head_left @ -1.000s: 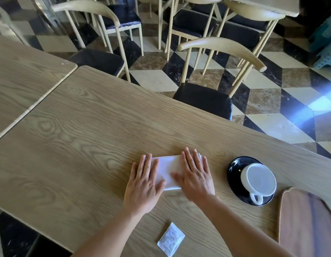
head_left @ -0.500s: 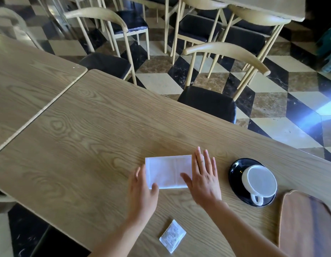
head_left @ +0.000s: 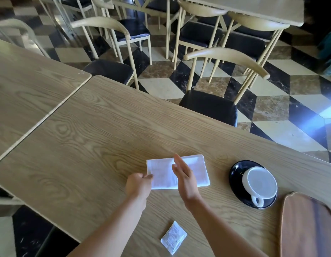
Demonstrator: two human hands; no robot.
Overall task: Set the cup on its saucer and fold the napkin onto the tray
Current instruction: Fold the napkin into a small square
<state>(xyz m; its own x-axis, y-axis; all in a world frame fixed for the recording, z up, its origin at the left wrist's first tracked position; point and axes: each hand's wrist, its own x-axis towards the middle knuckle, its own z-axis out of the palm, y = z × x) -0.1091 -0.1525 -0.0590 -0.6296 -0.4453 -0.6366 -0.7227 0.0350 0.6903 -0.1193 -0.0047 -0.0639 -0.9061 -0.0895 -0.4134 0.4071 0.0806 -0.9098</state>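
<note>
A white napkin [head_left: 195, 169], folded into a rectangle, lies flat on the wooden table [head_left: 105, 130]. My left hand [head_left: 139, 184] has its fingertips at the napkin's left near edge, seemingly pinching it. My right hand [head_left: 185, 178] stands on its edge across the napkin's middle, fingers straight. To the right a white cup [head_left: 259, 184] sits on a black saucer [head_left: 235, 175], handle toward me. The dark wooden tray [head_left: 307, 225] lies at the lower right, cut off by the frame.
A small white sachet [head_left: 173, 237] lies near the table's front edge between my forearms. A second table [head_left: 21, 86] abuts on the left. Chairs [head_left: 224, 75] with black seats stand along the far side over a checkered floor.
My left hand slid off the napkin's top to its left near edge and curled its fingers there. My right hand turned from flat on the napkin onto its edge at the middle.
</note>
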